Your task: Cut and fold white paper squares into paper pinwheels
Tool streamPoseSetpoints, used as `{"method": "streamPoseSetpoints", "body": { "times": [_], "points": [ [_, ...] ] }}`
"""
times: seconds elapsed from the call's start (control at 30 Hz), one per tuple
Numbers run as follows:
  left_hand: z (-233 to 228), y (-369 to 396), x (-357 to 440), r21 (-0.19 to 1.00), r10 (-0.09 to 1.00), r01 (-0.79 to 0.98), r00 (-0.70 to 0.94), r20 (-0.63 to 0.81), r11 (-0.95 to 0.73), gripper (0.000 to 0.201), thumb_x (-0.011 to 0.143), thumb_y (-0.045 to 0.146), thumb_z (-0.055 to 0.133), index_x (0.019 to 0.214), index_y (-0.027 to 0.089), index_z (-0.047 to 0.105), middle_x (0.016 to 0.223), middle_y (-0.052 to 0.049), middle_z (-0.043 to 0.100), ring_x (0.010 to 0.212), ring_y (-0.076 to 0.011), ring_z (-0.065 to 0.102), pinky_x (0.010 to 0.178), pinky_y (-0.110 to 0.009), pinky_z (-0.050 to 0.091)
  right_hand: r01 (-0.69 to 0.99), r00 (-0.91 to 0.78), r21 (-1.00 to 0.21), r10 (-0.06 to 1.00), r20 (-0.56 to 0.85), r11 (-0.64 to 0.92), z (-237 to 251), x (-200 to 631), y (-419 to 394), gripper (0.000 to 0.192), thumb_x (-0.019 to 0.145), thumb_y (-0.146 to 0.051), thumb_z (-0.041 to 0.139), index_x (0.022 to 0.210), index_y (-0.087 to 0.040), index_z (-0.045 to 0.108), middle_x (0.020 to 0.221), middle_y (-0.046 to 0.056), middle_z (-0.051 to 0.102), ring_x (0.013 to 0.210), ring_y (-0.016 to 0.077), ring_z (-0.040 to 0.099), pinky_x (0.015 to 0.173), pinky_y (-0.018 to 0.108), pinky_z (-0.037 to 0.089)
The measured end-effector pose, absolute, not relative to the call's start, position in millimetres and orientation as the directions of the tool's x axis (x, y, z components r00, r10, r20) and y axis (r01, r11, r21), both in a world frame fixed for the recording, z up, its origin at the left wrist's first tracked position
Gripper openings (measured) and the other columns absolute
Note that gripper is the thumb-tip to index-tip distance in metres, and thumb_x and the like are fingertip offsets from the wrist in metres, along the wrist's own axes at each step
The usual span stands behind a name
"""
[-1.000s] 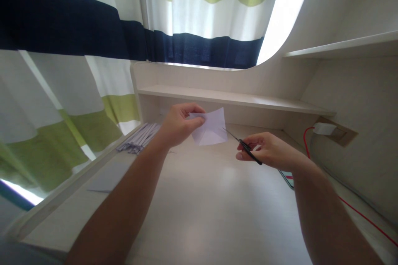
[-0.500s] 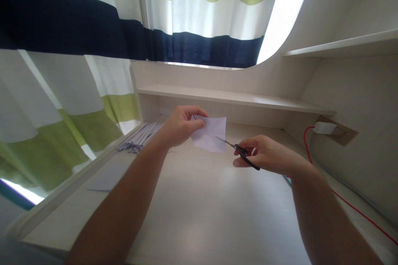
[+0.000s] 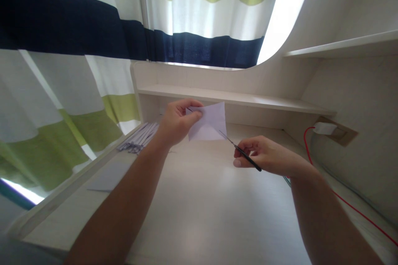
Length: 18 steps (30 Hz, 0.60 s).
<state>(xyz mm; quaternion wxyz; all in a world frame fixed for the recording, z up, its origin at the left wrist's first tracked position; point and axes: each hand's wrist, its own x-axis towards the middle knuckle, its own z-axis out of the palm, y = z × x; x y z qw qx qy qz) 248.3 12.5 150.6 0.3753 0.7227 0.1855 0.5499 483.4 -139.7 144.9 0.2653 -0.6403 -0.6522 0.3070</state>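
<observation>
My left hand (image 3: 180, 121) pinches a small white sheet of paper (image 3: 210, 123) by its left side, thumb in front, holding it up above the desk. A thin dark line shows on the paper near the thumb. My right hand (image 3: 259, 153) is closed around the black handles of a pair of scissors (image 3: 247, 158). The scissors point up and left, with their tips at the paper's lower right corner. Whether the blades are apart or together is hard to make out.
Strips of paper (image 3: 139, 136) lie in a pile at the desk's back left, with a flat white sheet (image 3: 108, 177) nearer. A low shelf (image 3: 217, 96) spans the back of the desk (image 3: 211, 207). At right, a white charger (image 3: 324, 128) with a red cable (image 3: 357, 211) sits in a wall socket.
My left hand has risen slightly, lifting and flattening the paper. The scissors have turned in my right hand, and their tips now meet the paper nearer its lower right corner.
</observation>
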Motion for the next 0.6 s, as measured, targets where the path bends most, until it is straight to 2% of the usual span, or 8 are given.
{"method": "streamPoseSetpoints", "body": {
  "times": [0.17, 0.37, 0.6],
  "points": [
    [150.4, 9.5, 248.9, 0.710, 0.648, -0.190, 0.301, 0.699, -0.678, 0.015, 0.079, 0.027, 0.076, 0.092, 0.020, 0.079, 0.090, -0.003, 0.076, 0.084, -0.0189, 0.067, 0.073, -0.027, 0.052, 0.664, -0.064, -0.747, 0.997, -0.051, 0.005, 143.7, 482.5, -138.9, 0.036, 0.076, -0.055, 0.084, 0.082, -0.020, 0.077, 0.071, 0.000, 0.065, 0.064, 0.0146, 0.053, 0.055, 0.026, 0.036],
    [152.0, 5.7, 248.3, 0.672, 0.619, -0.152, 0.284, 0.732, -0.725, 0.016, 0.083, 0.032, 0.075, 0.093, 0.021, 0.078, 0.091, -0.005, 0.075, 0.085, -0.0199, 0.066, 0.075, -0.029, 0.052, 0.671, -0.067, -0.741, 0.996, -0.060, 0.001, 144.8, 482.4, -139.3, 0.039, 0.077, -0.058, 0.083, 0.084, -0.020, 0.077, 0.075, 0.001, 0.067, 0.068, 0.0160, 0.055, 0.058, 0.027, 0.039],
    [151.7, 5.4, 248.2, 0.635, 0.586, -0.177, 0.263, 0.767, -0.752, 0.012, 0.083, 0.029, 0.075, 0.091, 0.021, 0.078, 0.090, -0.004, 0.074, 0.084, -0.0190, 0.065, 0.076, -0.030, 0.051, 0.657, -0.058, -0.753, 0.998, -0.034, 0.013, 145.9, 481.0, -140.0, 0.035, 0.075, -0.053, 0.085, 0.082, -0.019, 0.078, 0.074, 0.002, 0.067, 0.068, 0.0164, 0.055, 0.058, 0.027, 0.040]
  ]
}}
